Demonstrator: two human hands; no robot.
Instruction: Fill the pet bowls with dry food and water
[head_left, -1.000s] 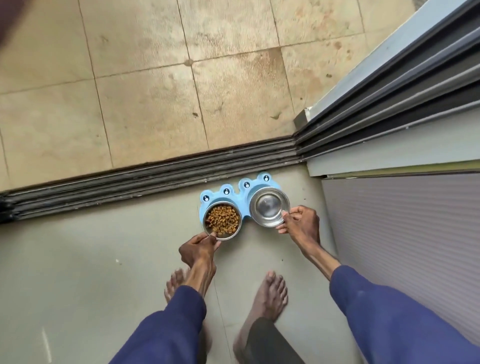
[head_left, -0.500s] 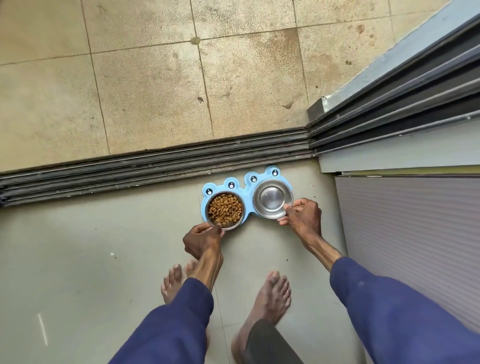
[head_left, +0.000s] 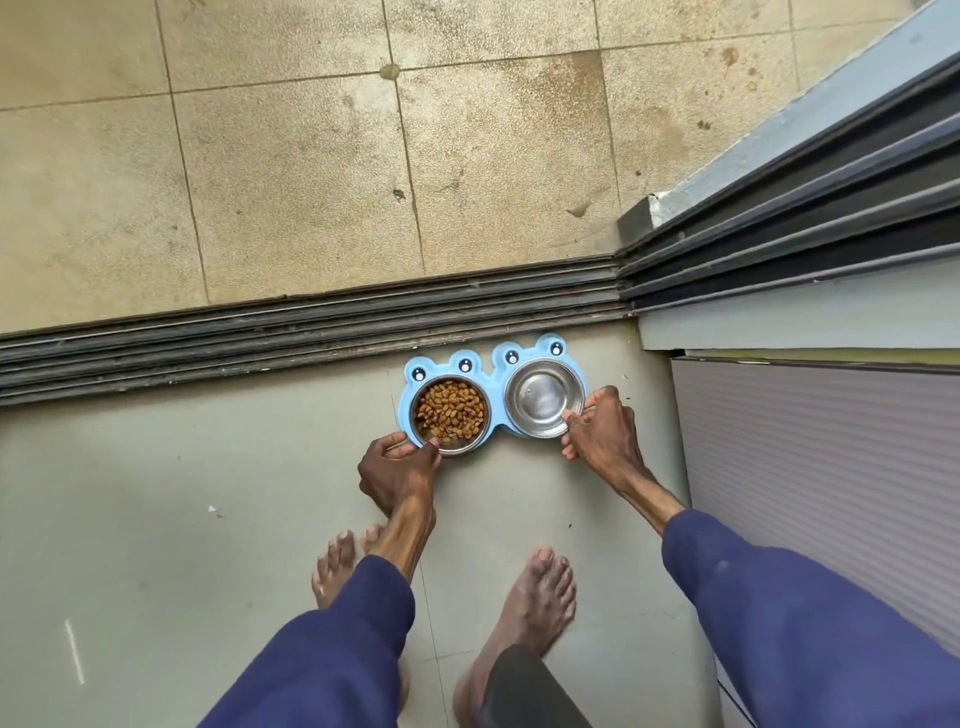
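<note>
Blue double feeder (head_left: 496, 364) sits on floor against door track (head_left: 311, 332); left hand (head_left: 397, 467) pinches kibble bowl (head_left: 449, 410) rim; right hand (head_left: 602, 428) pinches steel bowl (head_left: 540, 397) rim.

Long navy-blue sleeves (head_left: 332, 654) cover both forearms (cuffs above the wrists); feet (head_left: 530, 603) are bare.

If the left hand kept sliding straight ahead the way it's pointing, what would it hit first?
The left hand already touches the kibble bowl in the blue holder; beyond that, probably the door track.
</note>
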